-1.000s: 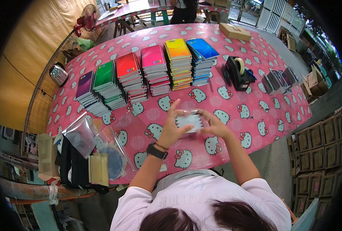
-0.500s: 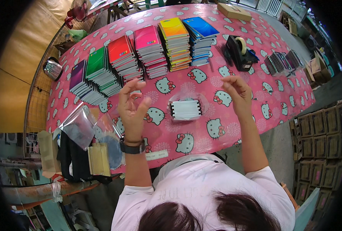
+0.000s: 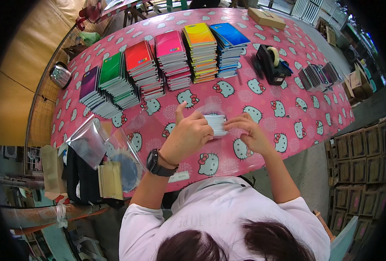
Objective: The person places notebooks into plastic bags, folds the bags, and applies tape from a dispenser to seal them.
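A small stack of notebooks (image 3: 216,124), white page edges showing, lies in clear plastic on the pink table between my hands. My left hand (image 3: 190,134), a dark watch on its wrist, has its fingers curled against the left side of the stack. From the right, my right hand (image 3: 250,132) reaches in with fingers stretched out, their tips at the stack's right edge and the thumb apart. My left hand hides part of the bundle.
Tall stacks of spiral notebooks stand behind: purple (image 3: 90,82), green (image 3: 111,70), red (image 3: 139,57), pink (image 3: 169,43), yellow (image 3: 200,35), blue (image 3: 230,35). A tape dispenser (image 3: 272,67) and wrapped bundles (image 3: 316,78) sit right. Clear plastic bags (image 3: 87,141) lie at the left edge.
Both hands have come down and inward from raised positions on either side to the bagged notebooks. The left fingers have curled against the bundle.
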Demonstrator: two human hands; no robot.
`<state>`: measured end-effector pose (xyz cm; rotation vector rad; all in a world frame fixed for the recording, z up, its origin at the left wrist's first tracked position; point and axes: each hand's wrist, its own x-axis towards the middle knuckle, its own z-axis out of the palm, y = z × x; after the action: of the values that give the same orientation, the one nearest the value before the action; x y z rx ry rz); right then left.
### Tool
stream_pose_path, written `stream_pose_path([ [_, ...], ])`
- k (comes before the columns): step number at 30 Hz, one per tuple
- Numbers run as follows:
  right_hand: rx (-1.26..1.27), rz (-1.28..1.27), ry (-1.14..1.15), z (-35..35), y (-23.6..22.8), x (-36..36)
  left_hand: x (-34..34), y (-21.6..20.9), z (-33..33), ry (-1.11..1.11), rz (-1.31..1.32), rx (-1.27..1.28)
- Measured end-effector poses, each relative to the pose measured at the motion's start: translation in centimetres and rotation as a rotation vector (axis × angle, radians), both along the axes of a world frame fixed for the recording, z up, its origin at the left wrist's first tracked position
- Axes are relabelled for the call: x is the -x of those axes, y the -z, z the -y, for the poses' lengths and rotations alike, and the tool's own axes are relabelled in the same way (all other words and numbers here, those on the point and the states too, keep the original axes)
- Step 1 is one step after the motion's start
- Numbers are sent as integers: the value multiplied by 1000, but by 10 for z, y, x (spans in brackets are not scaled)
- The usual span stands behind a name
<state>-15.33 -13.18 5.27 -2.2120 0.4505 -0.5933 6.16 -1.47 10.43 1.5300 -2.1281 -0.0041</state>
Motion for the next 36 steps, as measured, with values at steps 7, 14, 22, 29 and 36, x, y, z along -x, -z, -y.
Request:
stream_pose_path([
  [7, -431, 137, -136, 3, 25, 5, -41, 69, -38, -345, -998, 134],
  [14, -56, -33, -210, 10, 22, -6, -17, 99, -38, -95, -443, -33],
  [22, 158, -281, -281, 16, 5, -10, -31, 89, -33, -36, -248, -138],
  [29, 151, -310, -401, 25, 5, -20, -37, 76, -3, 172, -225, -296],
  [36, -68, -199, -483, 38, 6, -31, -33, 75, 14, 206, -242, -349],
])
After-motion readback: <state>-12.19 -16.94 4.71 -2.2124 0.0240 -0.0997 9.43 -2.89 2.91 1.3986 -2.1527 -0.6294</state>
